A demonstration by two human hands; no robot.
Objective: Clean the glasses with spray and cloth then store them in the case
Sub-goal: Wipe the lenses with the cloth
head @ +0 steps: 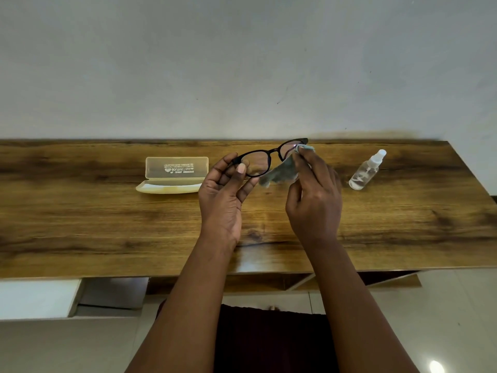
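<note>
The wiping step was in hand. The left hand [223, 189] gripped the glasses [265, 158] by the left end of the dark frame, thumb and fingers closed around the rim there, and held them up off the tabletop [107, 224] with the lenses facing the person. The right hand [313, 195] pinched the grey-green cloth [279, 175] against the right-hand lens, fingertips on the far side and the loose part of the cloth hanging below the frame. The spray bottle [367, 170] stood well apart to the right, tilted in this wide view, touched by neither hand, so the spraying looked finished or at least set aside. The case [174, 175] lay open to the left of the hands, its clear lid raised toward the wall and its pale tray showing nothing inside. Judging by the grip, the other lens probably needed the cloth next, which would call for sliding the pinch across the bridge while the left hand steadied the frame; after that, the temples would have to be folded before the glasses could go into the tray.
</note>
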